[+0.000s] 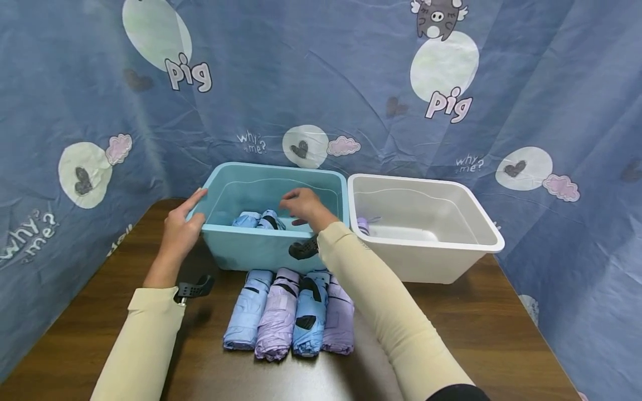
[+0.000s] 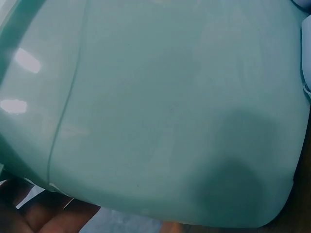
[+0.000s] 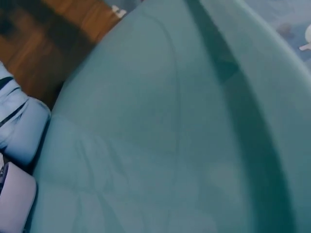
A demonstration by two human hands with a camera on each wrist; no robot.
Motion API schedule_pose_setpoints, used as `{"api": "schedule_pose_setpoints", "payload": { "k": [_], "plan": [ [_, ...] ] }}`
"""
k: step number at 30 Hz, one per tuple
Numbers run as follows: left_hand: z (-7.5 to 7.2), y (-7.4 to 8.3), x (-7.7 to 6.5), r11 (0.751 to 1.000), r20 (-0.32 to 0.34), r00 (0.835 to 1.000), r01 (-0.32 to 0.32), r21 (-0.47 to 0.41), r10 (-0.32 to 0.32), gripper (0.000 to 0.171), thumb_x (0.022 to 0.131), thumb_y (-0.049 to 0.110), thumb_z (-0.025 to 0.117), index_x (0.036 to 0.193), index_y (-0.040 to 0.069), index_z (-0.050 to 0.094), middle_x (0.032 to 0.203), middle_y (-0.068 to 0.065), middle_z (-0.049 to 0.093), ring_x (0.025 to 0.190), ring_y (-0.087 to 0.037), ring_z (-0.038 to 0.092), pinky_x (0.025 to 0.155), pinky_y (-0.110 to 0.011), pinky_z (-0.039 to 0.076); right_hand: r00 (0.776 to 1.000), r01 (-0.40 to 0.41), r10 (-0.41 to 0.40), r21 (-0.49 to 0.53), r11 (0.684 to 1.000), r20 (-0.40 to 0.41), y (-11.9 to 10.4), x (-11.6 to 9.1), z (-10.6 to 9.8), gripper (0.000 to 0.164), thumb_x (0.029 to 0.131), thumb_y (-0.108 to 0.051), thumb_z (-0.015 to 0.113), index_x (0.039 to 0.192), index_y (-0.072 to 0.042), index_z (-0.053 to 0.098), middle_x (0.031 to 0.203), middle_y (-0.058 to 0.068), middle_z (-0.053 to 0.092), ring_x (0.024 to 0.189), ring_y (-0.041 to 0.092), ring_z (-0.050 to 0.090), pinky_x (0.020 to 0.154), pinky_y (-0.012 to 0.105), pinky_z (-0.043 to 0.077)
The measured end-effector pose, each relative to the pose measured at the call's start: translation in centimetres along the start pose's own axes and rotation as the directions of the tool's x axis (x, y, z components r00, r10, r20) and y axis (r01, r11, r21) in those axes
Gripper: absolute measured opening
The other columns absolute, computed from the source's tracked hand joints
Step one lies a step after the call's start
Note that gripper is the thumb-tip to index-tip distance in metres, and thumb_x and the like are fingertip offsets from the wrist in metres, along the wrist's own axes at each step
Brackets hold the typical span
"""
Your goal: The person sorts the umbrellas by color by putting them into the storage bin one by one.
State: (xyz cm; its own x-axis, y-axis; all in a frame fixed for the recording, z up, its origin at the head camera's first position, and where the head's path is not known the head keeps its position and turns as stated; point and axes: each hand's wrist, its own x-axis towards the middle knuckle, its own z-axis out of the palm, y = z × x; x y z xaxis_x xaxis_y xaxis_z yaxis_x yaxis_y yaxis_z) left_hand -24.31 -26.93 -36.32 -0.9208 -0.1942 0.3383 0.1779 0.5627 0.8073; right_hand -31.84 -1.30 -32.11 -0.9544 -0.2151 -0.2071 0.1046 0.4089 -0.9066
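Note:
At the left end of the teal bin (image 1: 261, 245), my left hand (image 1: 181, 225) grips the rim near the front corner, fingers along the side and thumb over the edge. Inside that bin lie two folded blue umbrellas, one at the left (image 1: 246, 219) and one beside it (image 1: 271, 220). My right hand (image 1: 306, 207) reaches over the front rim just right of them, fingers loosely bent, with nothing visible in them. In the left wrist view, fingers (image 2: 63, 216) show at the bin's edge. The right wrist view shows the bin wall (image 3: 136, 136) but no hand.
A white bin (image 1: 426, 259) stands right of the teal one, with a purple umbrella (image 1: 363, 225) inside at its left. In front of the teal bin, several folded blue and purple umbrellas (image 1: 278, 320) lie side by side on the wooden table (image 1: 451, 334). A patterned blue cloth (image 1: 311, 83) hangs behind.

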Motion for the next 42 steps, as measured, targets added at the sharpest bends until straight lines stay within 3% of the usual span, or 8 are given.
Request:
{"api": "schedule_pose_setpoints", "payload": {
  "k": [10, 17, 26, 34, 40, 42],
  "plan": [
    [0.6, 0.3, 0.5, 1.000, -0.011, 1.000, -0.001, 0.001, 0.001, 0.059, 0.089, 0.009, 0.040, 0.145, 0.023, 0.046, 0.152, 0.003, 0.037, 0.138, -0.019, 0.032, 0.093, -0.042, 0.030, 0.997, 0.058, -0.062, 0.114, 0.992, 0.035, -0.3, -1.3, -1.5, 0.026, 0.093, -0.016, 0.061, 0.118, -0.009, 0.064, 0.115, 0.010, 0.062, 0.110, 0.032, 0.059, 0.080, 0.041, 0.054],
    [0.5, -0.1, 0.2, 1.000, -0.052, 0.999, 0.013, 0.024, -0.012, 0.058, 0.089, 0.010, 0.040, 0.144, 0.027, 0.048, 0.150, 0.007, 0.040, 0.119, -0.017, 0.043, 0.082, -0.032, 0.030, 0.993, 0.075, -0.089, 0.163, 0.984, 0.077, -0.2, -3.3, -2.6, 0.027, 0.093, -0.016, 0.062, 0.120, -0.011, 0.063, 0.117, 0.007, 0.061, 0.111, 0.031, 0.060, 0.080, 0.039, 0.054],
    [0.4, 0.0, 0.5, 1.000, -0.050, 0.998, 0.024, 0.017, -0.023, 0.059, 0.090, 0.011, 0.039, 0.145, 0.030, 0.046, 0.150, 0.008, 0.038, 0.122, -0.014, 0.040, 0.092, -0.037, 0.031, 0.980, 0.160, -0.184, 0.245, 0.956, 0.075, -0.2, -6.2, -5.3, 0.028, 0.094, -0.013, 0.059, 0.122, -0.009, 0.061, 0.120, 0.013, 0.061, 0.108, 0.028, 0.062, 0.081, 0.039, 0.053],
    [0.4, -0.1, 0.1, 0.999, -0.046, 0.999, 0.001, 0.037, 0.001, 0.059, 0.090, 0.010, 0.038, 0.146, 0.027, 0.045, 0.151, 0.006, 0.038, 0.111, -0.021, 0.041, 0.082, -0.032, 0.027, 0.961, 0.241, -0.269, 0.285, 0.928, 0.062, 1.1, -9.3, -7.1, 0.029, 0.092, -0.011, 0.061, 0.121, -0.006, 0.061, 0.117, 0.012, 0.062, 0.106, 0.029, 0.063, 0.081, 0.039, 0.054],
    [0.4, 0.0, 0.0, 0.999, -0.047, 0.999, 0.015, 0.049, -0.013, 0.058, 0.089, 0.011, 0.039, 0.144, 0.026, 0.047, 0.149, 0.008, 0.039, 0.131, -0.016, 0.038, 0.088, -0.029, 0.028, 0.944, 0.291, -0.325, 0.308, 0.906, 0.065, 2.6, -12.3, -8.4, 0.033, 0.094, -0.009, 0.059, 0.126, -0.002, 0.058, 0.121, 0.014, 0.059, 0.107, 0.033, 0.062, 0.082, 0.039, 0.053],
    [0.4, 0.0, 0.0, 0.999, -0.046, 0.999, 0.015, 0.044, -0.013, 0.058, 0.089, 0.011, 0.038, 0.145, 0.026, 0.047, 0.150, 0.008, 0.039, 0.131, -0.016, 0.038, 0.088, -0.030, 0.028, 0.940, 0.300, -0.335, 0.306, 0.903, 0.066, 3.2, -13.2, -8.6, 0.035, 0.094, -0.008, 0.059, 0.128, -0.001, 0.056, 0.122, 0.015, 0.058, 0.109, 0.035, 0.061, 0.082, 0.039, 0.053]
  ]
}}
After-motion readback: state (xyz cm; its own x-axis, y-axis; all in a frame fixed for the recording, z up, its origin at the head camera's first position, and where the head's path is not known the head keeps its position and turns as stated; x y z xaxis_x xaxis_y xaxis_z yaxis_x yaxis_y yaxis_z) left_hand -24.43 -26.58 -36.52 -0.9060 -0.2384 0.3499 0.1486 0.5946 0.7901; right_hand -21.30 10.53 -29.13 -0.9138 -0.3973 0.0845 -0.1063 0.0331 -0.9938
